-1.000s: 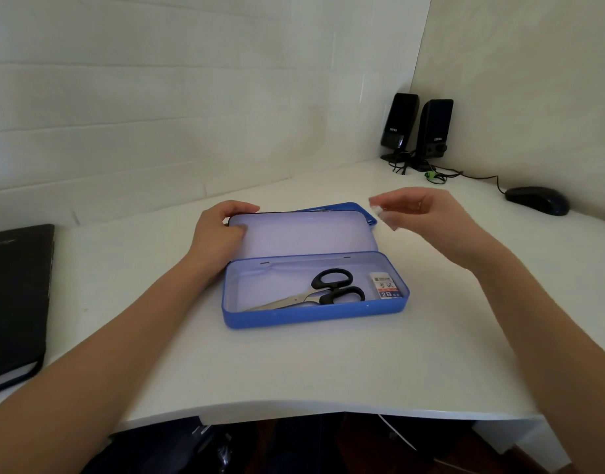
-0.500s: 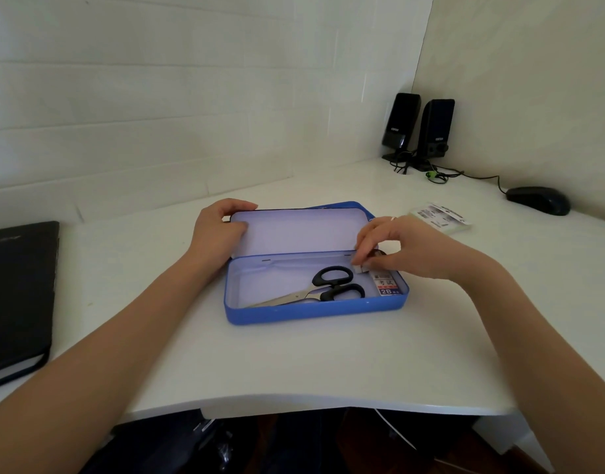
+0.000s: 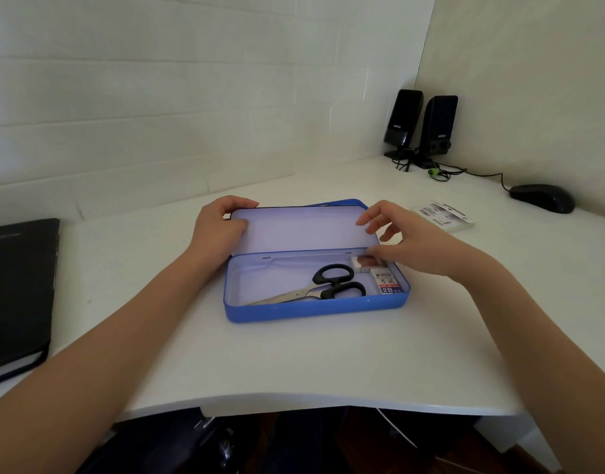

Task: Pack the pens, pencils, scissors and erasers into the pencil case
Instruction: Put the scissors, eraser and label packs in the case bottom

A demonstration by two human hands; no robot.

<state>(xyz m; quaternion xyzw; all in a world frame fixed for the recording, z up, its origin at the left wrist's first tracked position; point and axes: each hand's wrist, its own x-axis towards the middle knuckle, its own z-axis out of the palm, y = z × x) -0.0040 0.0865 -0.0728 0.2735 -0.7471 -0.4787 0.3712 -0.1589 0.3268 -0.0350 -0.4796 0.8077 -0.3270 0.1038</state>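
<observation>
Two erasers (image 3: pixel 379 273) sit at the 3 o'clock end of the blue tin pencil case (image 3: pixel 314 311), beside steel scissors (image 3: pixel 323 285). Right hand (image 3: pixel 410 244) pinches the back eraser, apparently seating it; left hand (image 3: pixel 219 230) grips the smooth lid, propping it open on the white bench (image 3: pixel 294 364).

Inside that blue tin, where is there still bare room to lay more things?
The pencil case has bare floor at its left end, between the left wall and the scissors. The right end is crowded: two erasers sit there, with the right hand over the farther one. The left hand holds the lid.
</observation>
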